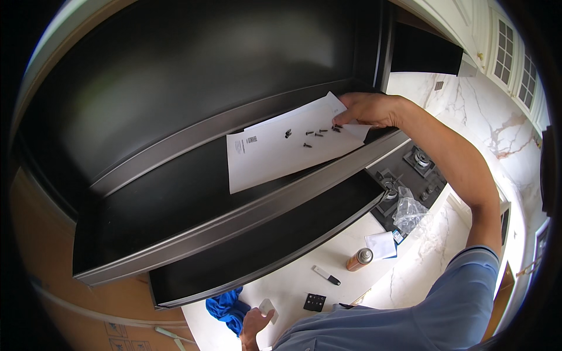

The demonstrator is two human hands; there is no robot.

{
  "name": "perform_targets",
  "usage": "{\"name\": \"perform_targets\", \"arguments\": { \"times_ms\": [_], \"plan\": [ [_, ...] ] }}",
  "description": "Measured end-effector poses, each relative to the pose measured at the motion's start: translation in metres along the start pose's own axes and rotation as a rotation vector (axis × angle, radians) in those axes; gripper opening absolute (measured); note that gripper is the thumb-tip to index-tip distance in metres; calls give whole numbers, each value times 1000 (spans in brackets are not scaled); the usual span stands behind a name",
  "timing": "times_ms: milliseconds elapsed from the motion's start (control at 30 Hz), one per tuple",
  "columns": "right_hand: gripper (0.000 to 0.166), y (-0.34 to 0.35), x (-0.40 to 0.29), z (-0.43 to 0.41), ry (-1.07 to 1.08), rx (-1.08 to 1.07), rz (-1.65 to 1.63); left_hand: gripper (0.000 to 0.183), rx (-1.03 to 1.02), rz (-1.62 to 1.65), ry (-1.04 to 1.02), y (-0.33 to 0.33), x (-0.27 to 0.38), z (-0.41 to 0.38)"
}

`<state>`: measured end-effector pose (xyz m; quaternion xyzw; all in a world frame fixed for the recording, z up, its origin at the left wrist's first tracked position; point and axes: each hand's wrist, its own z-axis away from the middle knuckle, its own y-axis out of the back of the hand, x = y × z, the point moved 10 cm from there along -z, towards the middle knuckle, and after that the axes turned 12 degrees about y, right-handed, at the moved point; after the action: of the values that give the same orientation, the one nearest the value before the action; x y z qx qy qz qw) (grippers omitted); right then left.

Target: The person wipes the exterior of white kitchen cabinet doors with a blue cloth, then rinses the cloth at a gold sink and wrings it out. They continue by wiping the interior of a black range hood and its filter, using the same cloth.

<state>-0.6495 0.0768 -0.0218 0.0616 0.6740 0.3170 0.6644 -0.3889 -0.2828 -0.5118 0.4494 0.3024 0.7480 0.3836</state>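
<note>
My right hand [364, 110] grips the right end of some white paper sheets [263, 160], thumb on top, fingers partly hidden behind. The sheets lie tilted in the upper tray [153, 197] of a dark metal cabinet unit. On the paper are several small dark screws [319, 134], a few of them close to my thumb. Low in the view, above the white countertop, my left hand [254, 322] holds a small pale flat piece [268, 310] between thumb and fingers. A blue cloth [226, 308] lies beside that hand.
Beneath the upper tray juts a lower black tray [263, 250]. On the counter [303, 263] are a spray can [360, 259], a black-and-white handled tool [326, 275], a black plate with holes [315, 302] and a folded paper [381, 245]. Clear plastic [409, 211] rests by the gas hob [390, 180].
</note>
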Motion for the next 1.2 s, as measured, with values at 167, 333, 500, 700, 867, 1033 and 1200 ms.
{"name": "perform_targets", "arguments": {
  "times_ms": [167, 333, 500, 700, 867, 1033, 1200],
  "plan": [
    [40, 5, -15, 2, 90, 81, -14, 65, 15, 8, -20, -9, -9, -2],
    [36, 39, -24, 1, 173, 198, 7, 66, 39, 30, -26, 5, 4, 6],
    [32, 45, -65, 34, 282, 270, 50, 64, 97, 59, -40, 9, 1, 15],
    [24, 21, -85, 104, 348, 299, 219, 60, 97, 74, -31, 2, -1, 31],
    [34, -38, -63, 146, 340, 161, 171, 57, -10, 186, 134, 8, 1, 66],
    [41, -65, 8, 178, 87, 104, -211, 57, 31, 117, -54, 7, 17, 47],
    [37, -71, 66, 180, 3, 52, 15, 57, -32, 117, -10, 17, 23, 49]
  ]
}}
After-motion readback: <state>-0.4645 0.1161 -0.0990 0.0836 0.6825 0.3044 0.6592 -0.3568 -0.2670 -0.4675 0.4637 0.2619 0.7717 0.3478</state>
